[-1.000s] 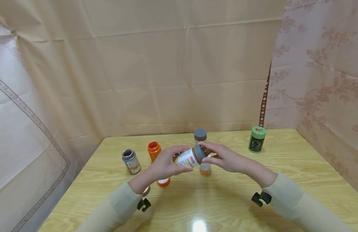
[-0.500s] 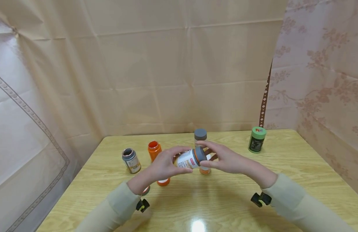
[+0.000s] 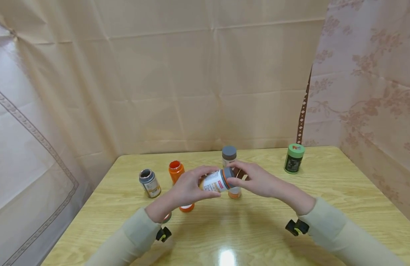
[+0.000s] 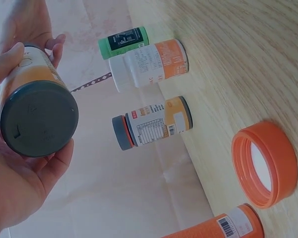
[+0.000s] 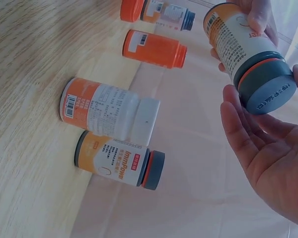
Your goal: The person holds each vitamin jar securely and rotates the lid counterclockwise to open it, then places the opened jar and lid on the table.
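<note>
In the head view, my left hand (image 3: 191,187) grips a white-and-orange supplement bottle (image 3: 212,182) round its body. It is held tilted above the table, its cap end toward the right. My right hand (image 3: 259,181) has its thumb and fingers on the grey screw cap (image 3: 229,176), which sits on the bottle's neck over an orange ring. The left wrist view shows the bottle's dark base (image 4: 39,119) facing the camera. Raised lettering shows on the cap (image 5: 270,93) in the right wrist view, with the fingers (image 5: 236,116) curved beneath it.
Behind the hands stand a grey-capped bottle (image 3: 229,153) and a white-capped one (image 5: 114,109). An uncapped orange bottle (image 3: 176,170) and an uncapped grey-necked bottle (image 3: 150,184) are at left. An orange cap (image 4: 268,163) lies nearby; a green-lidded jar (image 3: 294,162) stands back right.
My right fingers spread apart around the cap half a second ago and now close in on it again. The left hand and bottle stay almost in place.
</note>
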{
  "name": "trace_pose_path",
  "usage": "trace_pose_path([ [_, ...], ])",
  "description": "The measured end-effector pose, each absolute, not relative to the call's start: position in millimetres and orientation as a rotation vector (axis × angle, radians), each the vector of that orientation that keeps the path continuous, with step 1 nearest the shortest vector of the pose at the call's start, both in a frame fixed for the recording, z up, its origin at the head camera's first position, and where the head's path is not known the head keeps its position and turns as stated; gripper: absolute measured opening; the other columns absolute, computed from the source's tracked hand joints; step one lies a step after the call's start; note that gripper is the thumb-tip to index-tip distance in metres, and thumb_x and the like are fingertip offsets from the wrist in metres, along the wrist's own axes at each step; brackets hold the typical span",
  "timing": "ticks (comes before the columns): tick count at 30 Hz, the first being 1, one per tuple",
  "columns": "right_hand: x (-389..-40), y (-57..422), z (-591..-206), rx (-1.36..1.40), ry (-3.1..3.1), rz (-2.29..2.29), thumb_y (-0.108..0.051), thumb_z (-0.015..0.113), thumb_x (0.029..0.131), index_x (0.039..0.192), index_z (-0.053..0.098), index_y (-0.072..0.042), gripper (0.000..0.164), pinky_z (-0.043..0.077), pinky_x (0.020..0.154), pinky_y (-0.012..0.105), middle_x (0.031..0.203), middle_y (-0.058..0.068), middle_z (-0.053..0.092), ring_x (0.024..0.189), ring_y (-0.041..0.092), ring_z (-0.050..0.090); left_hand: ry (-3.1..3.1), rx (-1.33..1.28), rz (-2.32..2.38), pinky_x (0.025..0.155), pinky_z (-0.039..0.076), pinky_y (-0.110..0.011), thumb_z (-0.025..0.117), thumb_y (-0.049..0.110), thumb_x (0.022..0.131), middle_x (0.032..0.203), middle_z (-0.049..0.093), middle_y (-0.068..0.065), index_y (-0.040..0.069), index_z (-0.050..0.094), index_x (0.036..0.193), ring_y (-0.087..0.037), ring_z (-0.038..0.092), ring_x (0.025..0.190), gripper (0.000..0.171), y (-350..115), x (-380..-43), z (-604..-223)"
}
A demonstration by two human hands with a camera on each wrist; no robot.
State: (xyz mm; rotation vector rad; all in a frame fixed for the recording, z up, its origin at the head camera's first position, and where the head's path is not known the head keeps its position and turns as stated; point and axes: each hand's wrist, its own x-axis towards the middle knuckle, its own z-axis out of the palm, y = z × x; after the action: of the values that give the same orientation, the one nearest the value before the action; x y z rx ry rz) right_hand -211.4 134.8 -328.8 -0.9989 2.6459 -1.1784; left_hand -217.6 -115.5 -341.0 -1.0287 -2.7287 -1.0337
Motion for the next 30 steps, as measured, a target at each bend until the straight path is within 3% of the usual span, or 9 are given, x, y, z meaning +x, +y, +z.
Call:
trace_pose_path([
  [10, -211.1, 136.6, -328.6, -1.083, 2.617, -1.196, -0.03, 0.065, 0.095, 0.132, 0.051, -0.008, 0.045, 0.053, 0.074, 0.033, 0.102, -0.001, 0.06, 0.094, 0.017, 0.058, -2.738, -1.038, -1.1, 0.068, 0.051, -0.028, 0.083, 0.04, 0.076, 0.111, 0.063, 0.008, 0.023, 0.06, 0.13, -0.011, 0.057, 0.083, 0.061, -116.2, -218.2, -342.3],
  [19, -210.1, 138.7, -332.0, -1.236, 2.627, -1.166, -0.018, 0.07, 0.091, 0.138, 0.046, -0.008, 0.054, 0.053, 0.081, 0.035, 0.124, 0.005, 0.054, 0.106, 0.024, 0.057, -2.748, -1.041, -1.058, 0.069, 0.051, -0.027, 0.083, 0.041, 0.075, 0.112, 0.063, 0.009, 0.023, 0.06, 0.13, -0.011, 0.057, 0.084, 0.062, -117.7, -220.6, -345.7],
  [30, -210.4, 139.9, -333.2, -1.305, 2.605, -1.201, -0.015, 0.072, 0.089, 0.139, 0.045, -0.01, 0.056, 0.051, 0.084, 0.042, 0.13, 0.006, 0.052, 0.112, 0.024, 0.055, -2.743, -1.047, -1.076, 0.068, 0.052, -0.027, 0.083, 0.04, 0.076, 0.105, 0.063, 0.009, 0.023, 0.059, 0.128, -0.012, 0.058, 0.083, 0.061, -119.6, -219.9, -344.7],
])
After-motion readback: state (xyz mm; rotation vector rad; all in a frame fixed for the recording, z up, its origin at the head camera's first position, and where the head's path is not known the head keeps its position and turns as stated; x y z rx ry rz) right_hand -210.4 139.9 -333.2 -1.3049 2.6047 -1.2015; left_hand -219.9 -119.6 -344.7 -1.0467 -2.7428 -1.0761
